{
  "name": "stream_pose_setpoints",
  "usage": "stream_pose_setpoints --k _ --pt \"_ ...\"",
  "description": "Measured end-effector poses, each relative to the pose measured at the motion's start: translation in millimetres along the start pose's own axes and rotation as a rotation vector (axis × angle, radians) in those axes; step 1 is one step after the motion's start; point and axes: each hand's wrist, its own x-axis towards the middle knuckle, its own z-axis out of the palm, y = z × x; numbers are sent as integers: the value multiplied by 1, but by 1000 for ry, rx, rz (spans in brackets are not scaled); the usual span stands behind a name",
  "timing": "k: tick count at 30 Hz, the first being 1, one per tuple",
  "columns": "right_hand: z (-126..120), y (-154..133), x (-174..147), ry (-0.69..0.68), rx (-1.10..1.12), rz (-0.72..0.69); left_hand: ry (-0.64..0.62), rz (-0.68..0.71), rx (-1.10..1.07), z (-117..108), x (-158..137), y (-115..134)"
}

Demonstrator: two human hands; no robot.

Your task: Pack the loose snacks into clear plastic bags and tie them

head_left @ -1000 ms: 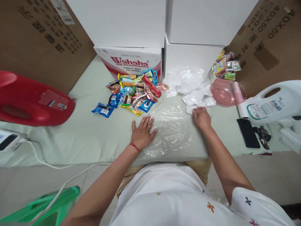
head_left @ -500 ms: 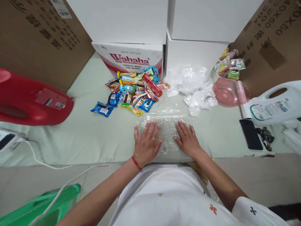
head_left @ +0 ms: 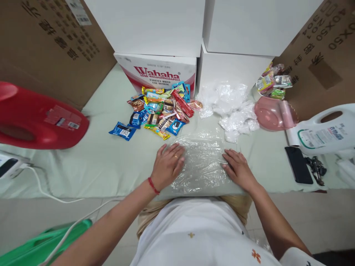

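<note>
A clear plastic bag (head_left: pixel 201 162) lies flat and wrinkled on the pale green cloth in front of me. My left hand (head_left: pixel 168 164) rests at its left side, palm down, with the fingers extended. On the bag's right side my right hand (head_left: pixel 239 168) lies palm down too, fingers stretched out. Neither hand grips anything. Just beyond the bag is a pile of wrapped snacks (head_left: pixel 166 107) in blue, yellow and red packets. Crumpled clear plastic bags (head_left: pixel 229 103) are heaped to the right of the snacks.
White boxes (head_left: pixel 158 72) stand behind the snacks. At left lies a red jug (head_left: pixel 44 118) and a white power strip (head_left: pixel 12 168). To the right are a pink bowl (head_left: pixel 267 111), a white detergent bottle (head_left: pixel 330 129), a phone (head_left: pixel 298 165) and keys (head_left: pixel 317 170).
My hands have moved apart, the left outward to the left and the right outward to the right. More of the flattened plastic bag shows between them.
</note>
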Motion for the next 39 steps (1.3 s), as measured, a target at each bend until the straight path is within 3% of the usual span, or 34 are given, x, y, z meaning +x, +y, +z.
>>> stream_pose_setpoints --k 4,7,10,13,17,21,25,29,31,35,39 --pt "-24 -14 44 165 137 65 -128 38 51 18 28 -21" --pt "-24 -35 111 45 192 11 -143 48 83 28 31 -30" --pt "-4 -60 194 -8 136 -66 -136 45 91 29 28 -30" --pt "22 -84 266 43 79 -5 -137 46 85 28 26 -29" --pt "46 -106 312 -17 28 104 -133 35 75 27 27 -29" --pt "49 -109 312 -32 31 169 -113 33 71 27 26 -29" --pt "36 -96 296 -1 146 157 -101 33 70 26 26 -29" --pt "8 -78 261 191 219 102 -100 32 65 27 26 -29" --pt "-9 -71 232 197 248 53 -104 35 62 27 26 -30" --pt "-34 -59 164 -72 257 -150 -117 32 57 28 26 -31" --pt "-32 -57 116 -338 113 -277 -130 25 56 29 27 -30"
